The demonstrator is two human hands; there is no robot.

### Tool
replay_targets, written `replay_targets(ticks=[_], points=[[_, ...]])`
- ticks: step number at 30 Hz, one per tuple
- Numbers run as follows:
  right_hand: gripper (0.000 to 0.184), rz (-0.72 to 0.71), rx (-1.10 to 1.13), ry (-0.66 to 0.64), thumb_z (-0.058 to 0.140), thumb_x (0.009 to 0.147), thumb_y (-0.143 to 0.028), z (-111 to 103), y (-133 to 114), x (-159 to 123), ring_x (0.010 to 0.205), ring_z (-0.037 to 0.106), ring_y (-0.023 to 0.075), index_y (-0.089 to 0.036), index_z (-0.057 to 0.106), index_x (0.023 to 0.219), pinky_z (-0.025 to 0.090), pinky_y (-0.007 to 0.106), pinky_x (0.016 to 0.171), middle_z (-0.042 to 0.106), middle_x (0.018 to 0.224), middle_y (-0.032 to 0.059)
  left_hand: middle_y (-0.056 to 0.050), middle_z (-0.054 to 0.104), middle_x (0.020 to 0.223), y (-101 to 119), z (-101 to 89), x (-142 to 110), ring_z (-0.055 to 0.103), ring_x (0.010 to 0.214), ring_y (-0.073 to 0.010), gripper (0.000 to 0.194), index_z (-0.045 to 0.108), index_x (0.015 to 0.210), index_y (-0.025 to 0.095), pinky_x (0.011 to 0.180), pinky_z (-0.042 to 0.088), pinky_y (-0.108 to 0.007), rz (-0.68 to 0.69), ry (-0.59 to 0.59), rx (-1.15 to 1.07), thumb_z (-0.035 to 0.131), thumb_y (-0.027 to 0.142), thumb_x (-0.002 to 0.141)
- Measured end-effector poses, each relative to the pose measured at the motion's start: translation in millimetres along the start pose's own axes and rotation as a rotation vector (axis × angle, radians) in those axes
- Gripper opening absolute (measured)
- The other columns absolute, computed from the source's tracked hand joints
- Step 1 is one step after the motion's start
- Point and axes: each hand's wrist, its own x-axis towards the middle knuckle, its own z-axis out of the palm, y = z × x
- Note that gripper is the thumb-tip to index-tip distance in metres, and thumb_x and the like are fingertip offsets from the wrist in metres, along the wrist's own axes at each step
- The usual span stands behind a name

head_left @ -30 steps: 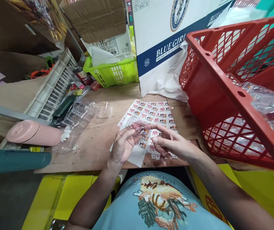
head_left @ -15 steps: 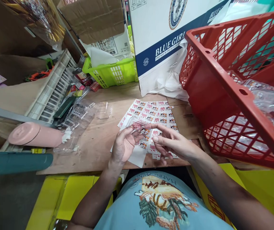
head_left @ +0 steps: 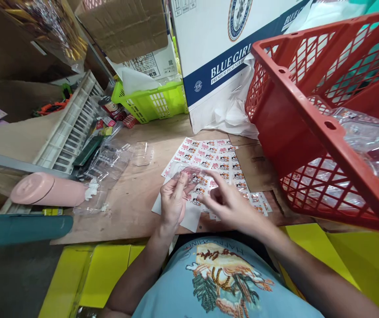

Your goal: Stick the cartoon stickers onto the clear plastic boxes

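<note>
My left hand [head_left: 172, 201] grips a small clear plastic box [head_left: 194, 169], with the thumb pressed over its left side. Close to the box's right side is my right hand [head_left: 232, 205], its index finger stretched toward the box and its thumb apart from it. Nothing shows between those two fingers; the other fingers are curled and partly hidden. Whether the index fingertip touches the plastic, I cannot tell. Beneath both hands lie sticker sheets [head_left: 224, 152] printed with cat figures and pink lettering. A bare white backing sheet [head_left: 191, 218] sticks out at their near edge.
A red crate [head_left: 295, 104] holding clear plastic boxes stands at right. Another clear container [head_left: 142, 153] lies on the wooden table [head_left: 133, 190]. At left are a pink bottle [head_left: 48, 189] and a white rack [head_left: 65, 128]. Behind are a green basket [head_left: 158, 104] and a white carton [head_left: 205, 44].
My left thumb has moved onto the box, over the pink lettering. My right hand has turned, its thumb now pointing left and apart from the index finger. The view has shifted slightly.
</note>
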Motion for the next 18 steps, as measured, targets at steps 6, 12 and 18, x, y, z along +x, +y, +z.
replay_targets(ticks=[6, 12, 18], points=[[0.061, -0.225, -0.804, 0.191, 0.04, 0.1, -0.04, 34, 4, -3, 0.064, 0.058, 0.022, -0.018, 0.024, 0.155, 0.046, 0.031, 0.059, 0.066, 0.081, 0.0127, -0.003, 0.076, 0.098, 11, 4.2, -9, 0.07, 0.099, -0.0208, 0.014, 0.076, 0.082, 0.02, 0.086, 0.058, -0.033, 0.06, 0.006, 0.0, 0.078, 0.032, 0.076], [0.091, -0.481, -0.8, 0.501, 0.058, 0.088, -0.056, -4, -53, -39, 0.12, 0.048, 0.0377, -0.02, 0.012, 0.158, 0.048, 0.053, 0.096, 0.049, 0.135, 0.0205, -0.002, 0.075, 0.078, 59, 31.5, -38, 0.069, 0.069, -0.0167, 0.012, 0.079, 0.081, 0.026, 0.068, 0.058, -0.028, -0.009, -0.374, 0.015, 0.078, 0.037, 0.076], [0.068, -0.334, -1.012, 0.941, 0.059, 0.09, -0.04, -102, -113, -132, 0.109, 0.055, 0.0332, -0.032, 0.032, 0.152, 0.05, 0.047, 0.091, 0.051, 0.125, 0.0128, -0.008, 0.069, 0.093, 69, 148.7, -44, 0.065, 0.092, -0.0232, 0.031, 0.073, 0.099, 0.022, 0.087, 0.053, -0.036, 0.311, -0.872, 0.213, 0.071, 0.046, 0.081]])
